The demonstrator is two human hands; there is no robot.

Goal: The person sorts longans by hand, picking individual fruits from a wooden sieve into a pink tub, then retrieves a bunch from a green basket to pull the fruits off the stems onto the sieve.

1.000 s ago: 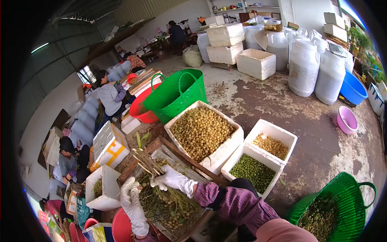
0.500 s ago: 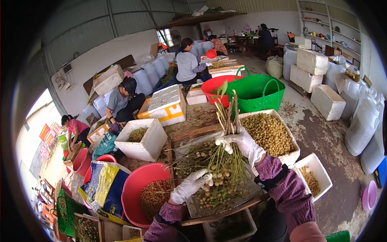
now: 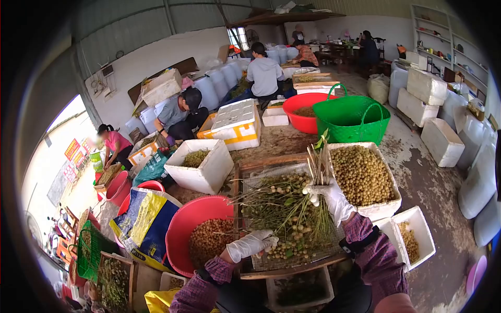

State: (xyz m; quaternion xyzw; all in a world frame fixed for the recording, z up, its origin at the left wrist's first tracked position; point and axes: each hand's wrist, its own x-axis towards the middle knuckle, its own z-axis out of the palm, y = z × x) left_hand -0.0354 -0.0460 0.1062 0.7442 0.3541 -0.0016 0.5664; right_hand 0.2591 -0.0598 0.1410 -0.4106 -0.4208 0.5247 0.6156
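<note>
My right hand [image 3: 334, 201], in a white glove, is closed round the stems of a bunch of fruit branches [image 3: 292, 208]. The bunch lies over a wood-framed mesh screen [image 3: 253, 180], its fruit toward me. At the lower left of the bunch is my gloved left hand [image 3: 251, 245], fingers curled beside the round fruits; whether it grips one is too small to tell. A red basin [image 3: 180, 229] with loose fruit stands left of the screen. A white foam box [image 3: 360, 175] full of fruit is on its right.
A green basket [image 3: 344, 117] and red tub [image 3: 300, 117] stand beyond the screen. Foam boxes [image 3: 201, 169] and a smaller fruit box [image 3: 417, 237] flank it. Several people sit at work further back, one in grey [image 3: 180, 117]. Beneath the screen is another white box [image 3: 300, 292].
The view has shifted, so the scene sits further right. My right hand and the stems have come lower over the screen. The background person in grey has turned away.
</note>
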